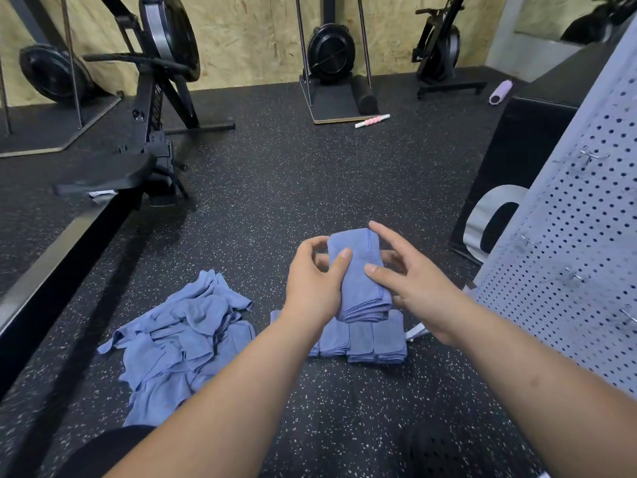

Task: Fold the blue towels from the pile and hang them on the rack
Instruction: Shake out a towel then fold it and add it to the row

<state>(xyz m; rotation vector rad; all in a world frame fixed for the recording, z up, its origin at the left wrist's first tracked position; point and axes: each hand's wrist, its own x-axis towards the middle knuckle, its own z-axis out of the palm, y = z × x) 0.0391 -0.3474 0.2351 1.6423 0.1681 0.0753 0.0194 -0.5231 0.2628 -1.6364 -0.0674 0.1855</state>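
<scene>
between the two hands, the left hand (313, 281) grips a folded blue towel (358, 284), thumb across its face; the right hand (410, 284) is spread, thumb touching, seemingly not gripping. the towel's long axis runs away from the person, above the folded stack (375, 338). the rack (568, 236) stands to the right, nearer the right hand; the pile (179, 339) lies left.

Blue towel (358, 270); black white-speckled floor (275, 174); grey perforated rack (568, 236)
</scene>
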